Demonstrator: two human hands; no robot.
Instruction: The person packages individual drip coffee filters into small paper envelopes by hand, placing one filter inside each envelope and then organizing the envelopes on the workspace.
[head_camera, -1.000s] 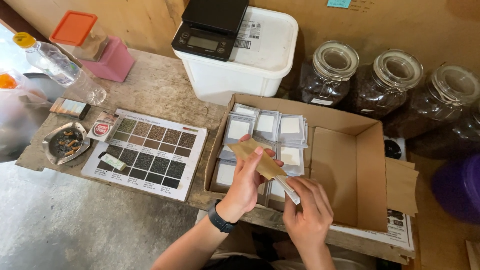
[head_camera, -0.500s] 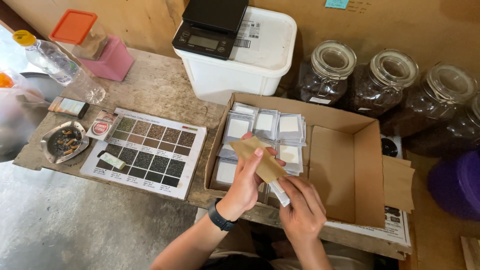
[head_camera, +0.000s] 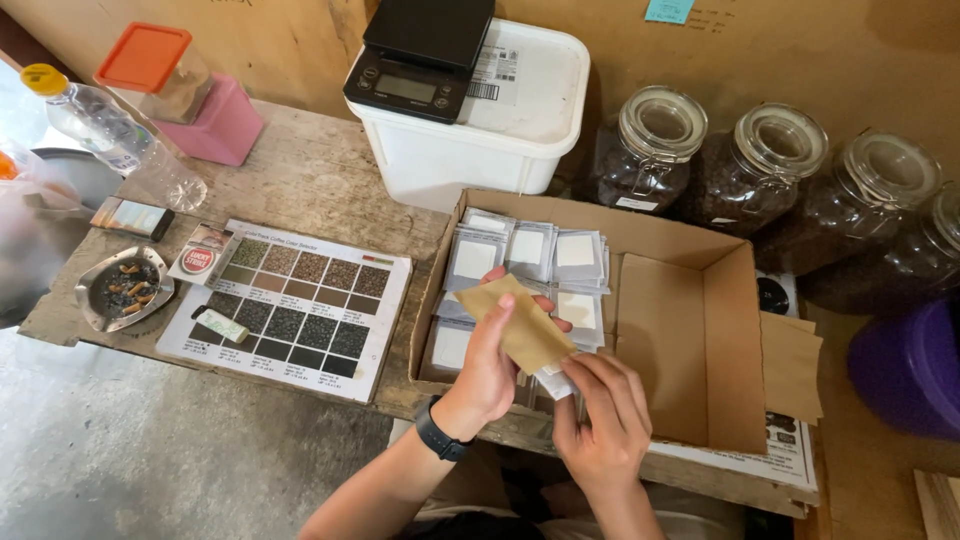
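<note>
A flat brown paper pouch is gripped upright by the left hand over the open cardboard box so that a small white packet, pinched by the right hand, is lined up at its lower edge.

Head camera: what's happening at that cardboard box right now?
A person holds a brown paper pouch in the left hand over the open cardboard box, while the right hand pinches a small white packet at the pouch's lower end. Rows of silver sachets fill the box's left side.

Bare box floor (right of packets)
</note>
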